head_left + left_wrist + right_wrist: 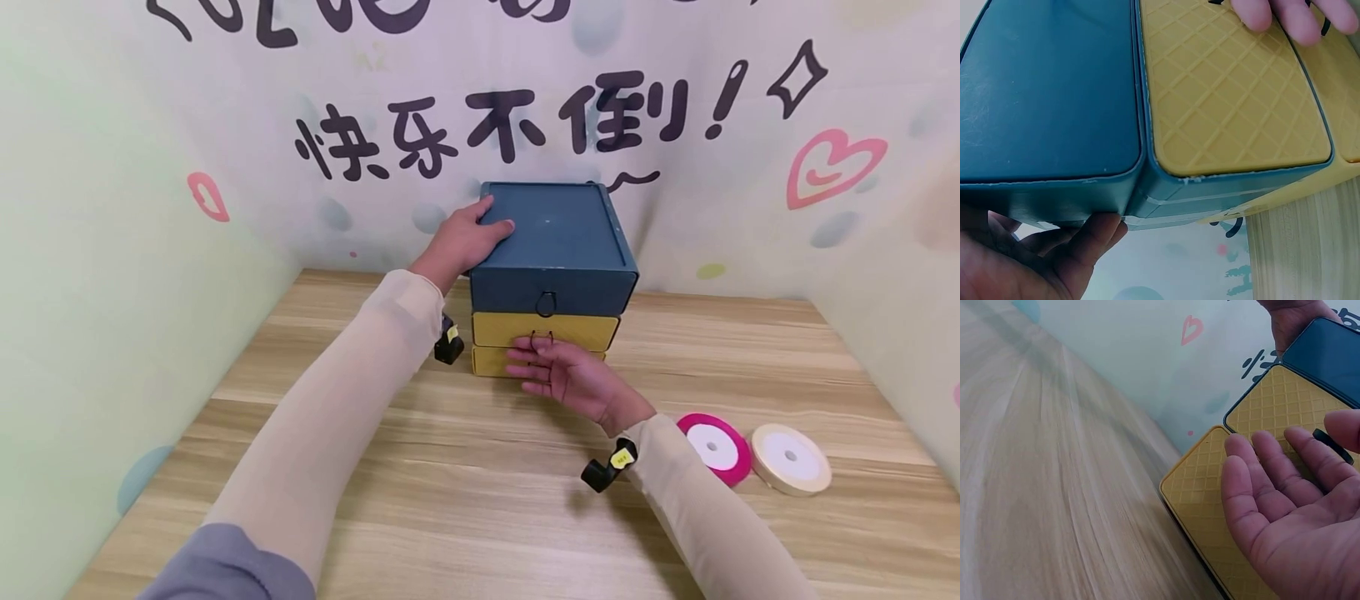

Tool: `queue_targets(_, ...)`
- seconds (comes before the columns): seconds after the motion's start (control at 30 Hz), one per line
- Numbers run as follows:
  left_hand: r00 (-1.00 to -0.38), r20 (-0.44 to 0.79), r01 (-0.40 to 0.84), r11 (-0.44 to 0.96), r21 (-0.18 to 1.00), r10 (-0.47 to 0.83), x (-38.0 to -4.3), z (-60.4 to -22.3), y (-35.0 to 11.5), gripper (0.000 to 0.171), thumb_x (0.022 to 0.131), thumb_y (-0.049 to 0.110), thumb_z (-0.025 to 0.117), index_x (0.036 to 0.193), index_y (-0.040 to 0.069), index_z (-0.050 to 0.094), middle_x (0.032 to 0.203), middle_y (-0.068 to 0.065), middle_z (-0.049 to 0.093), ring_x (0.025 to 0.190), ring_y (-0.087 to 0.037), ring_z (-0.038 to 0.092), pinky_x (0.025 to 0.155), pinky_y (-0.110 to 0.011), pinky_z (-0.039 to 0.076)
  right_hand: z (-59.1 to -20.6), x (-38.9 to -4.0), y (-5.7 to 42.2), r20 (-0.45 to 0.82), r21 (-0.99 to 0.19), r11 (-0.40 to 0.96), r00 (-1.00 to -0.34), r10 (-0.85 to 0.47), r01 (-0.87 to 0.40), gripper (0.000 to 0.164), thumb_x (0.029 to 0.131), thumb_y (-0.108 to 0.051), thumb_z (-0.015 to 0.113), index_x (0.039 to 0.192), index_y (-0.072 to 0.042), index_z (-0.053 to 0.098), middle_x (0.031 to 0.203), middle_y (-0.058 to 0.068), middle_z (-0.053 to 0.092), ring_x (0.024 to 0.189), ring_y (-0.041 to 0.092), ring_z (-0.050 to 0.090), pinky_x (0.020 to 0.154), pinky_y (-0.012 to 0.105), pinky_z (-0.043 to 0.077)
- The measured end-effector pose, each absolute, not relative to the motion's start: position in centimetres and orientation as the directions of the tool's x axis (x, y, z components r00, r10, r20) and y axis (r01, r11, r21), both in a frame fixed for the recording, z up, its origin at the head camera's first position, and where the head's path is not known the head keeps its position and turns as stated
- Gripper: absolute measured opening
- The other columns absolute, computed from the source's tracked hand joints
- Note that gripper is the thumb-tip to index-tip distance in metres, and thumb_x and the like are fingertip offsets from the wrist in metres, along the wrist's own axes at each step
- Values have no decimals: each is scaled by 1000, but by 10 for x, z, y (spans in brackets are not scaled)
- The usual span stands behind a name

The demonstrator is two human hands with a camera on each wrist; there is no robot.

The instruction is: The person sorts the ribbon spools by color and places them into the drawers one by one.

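Four fingers of the right hand (pixel 573 383) stretch loosely leftward, thumb and index at one black pull loop (pixel 542 334); I can't tell whether they pinch it. The left hand (pixel 465 242) lies unclenched, spread against the left edge of the drawer stack (pixel 547 237). That stack stands at the far middle of the wooden table (pixel 450 500), three drawers high: one blue, two yellow below. Nearer, over to the right, lie two ribbon spools, one magenta (pixel 701 437), one cream (pixel 798 471).
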State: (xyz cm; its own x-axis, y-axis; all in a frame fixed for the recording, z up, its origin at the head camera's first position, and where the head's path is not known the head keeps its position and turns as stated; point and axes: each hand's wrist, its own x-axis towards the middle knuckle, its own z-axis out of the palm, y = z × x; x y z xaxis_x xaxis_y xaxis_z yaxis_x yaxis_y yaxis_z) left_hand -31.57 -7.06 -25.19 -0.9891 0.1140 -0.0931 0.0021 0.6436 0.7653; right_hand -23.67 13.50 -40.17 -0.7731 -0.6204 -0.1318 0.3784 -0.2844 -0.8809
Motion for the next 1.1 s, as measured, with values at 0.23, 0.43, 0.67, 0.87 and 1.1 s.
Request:
queue_targets(0.23, -989, -92, 2, 646, 764, 113, -315, -252, -70, 69, 101, 48, 51, 160, 32, 19, 165, 2, 17, 150, -19, 17, 118, -38, 23, -404, -238, 135, -141, -872, -293, -774, -617, 392, 41, 103, -8, 44, 142, 1, 43, 149, 19, 45, 122, 25, 59, 106, 43, 42)
queue_targets(0.43, -989, -95, 0, 638, 770, 114, -316, -252, -70, 69, 101, 48, 52, 160, 32, 19, 165, 3, 17, 150, -19, 17, 118, -38, 23, -404, -238, 135, -148, -866, -297, -774, -615, 402, 40, 103, -5, 44, 143, 1, 45, 148, 18, 47, 121, 24, 60, 105, 42, 44)
queue_targets(0.67, -989, -88, 6, 636, 772, 116, -316, -252, -70, 69, 101, 47, 52, 160, 31, 20, 165, 2, 18, 150, -19, 17, 118, -37, 23, -405, -239, 136, -156, -868, -286, -769, -620, 406, 40, 103, -5, 44, 143, -1, 47, 148, 16, 48, 125, 25, 57, 110, 45, 37)
queue_targets(0.87, -990, -79, 13, 637, 770, 116, -315, -251, -70, 69, 101, 47, 53, 160, 30, 21, 165, 2, 18, 150, -19, 17, 118, -37, 22, -405, -237, 136, -159, -885, -260, -775, -611, 387, 42, 104, -6, 43, 145, 1, 44, 149, 17, 47, 124, 24, 58, 112, 48, 34)
queue_targets(1.1, -991, -73, 15, 636, 771, 111, -315, -252, -70, 68, 101, 46, 53, 160, 29, 22, 165, 1, 19, 150, -19, 17, 118, -37, 22, -404, -233, 135, -163, -901, -230, -778, -607, 368, 44, 105, -7, 42, 148, 1, 40, 152, 17, 43, 124, 22, 58, 110, 46, 37)
